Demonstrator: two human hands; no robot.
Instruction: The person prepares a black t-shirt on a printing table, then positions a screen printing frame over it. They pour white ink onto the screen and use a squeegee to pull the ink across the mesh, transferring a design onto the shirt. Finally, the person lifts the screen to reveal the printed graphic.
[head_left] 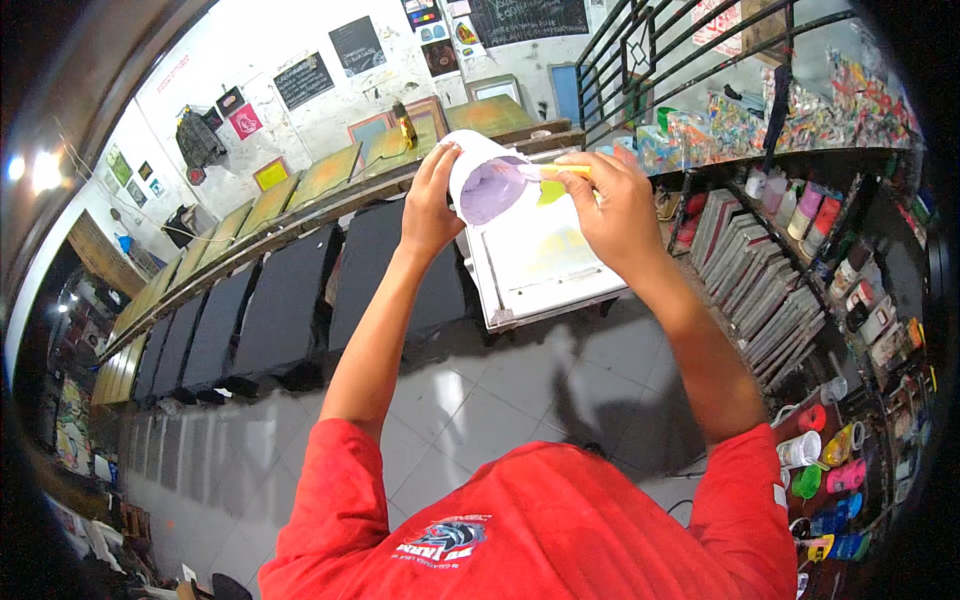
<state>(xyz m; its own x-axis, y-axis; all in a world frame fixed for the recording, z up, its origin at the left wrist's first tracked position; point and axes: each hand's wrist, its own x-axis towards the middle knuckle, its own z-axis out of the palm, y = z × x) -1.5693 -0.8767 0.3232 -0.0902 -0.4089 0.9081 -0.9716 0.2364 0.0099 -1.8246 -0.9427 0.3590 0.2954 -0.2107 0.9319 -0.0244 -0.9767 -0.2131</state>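
My left hand (431,205) is wrapped round a white tub (468,150), tipped so that its mouth faces me. Lilac paint or ink (490,195) coats the inside of the tub. In my right hand (615,205) is a spatula with a yellow handle (562,171), its lilac-smeared end reaching into the tub's mouth. Below both hands lies a white flat board or frame (525,275) with yellow-green stains. Whether the tub touches this board cannot be made out.
A row of boards covered in black cloth (285,295) runs off to the left. Stained wooden boards (325,175) line the bench behind it. At right, flat frames (755,285) stand stacked under a shelf of bottles (810,210). Cups and tubs (800,450) sit lower right; black railing (690,60) rises behind.
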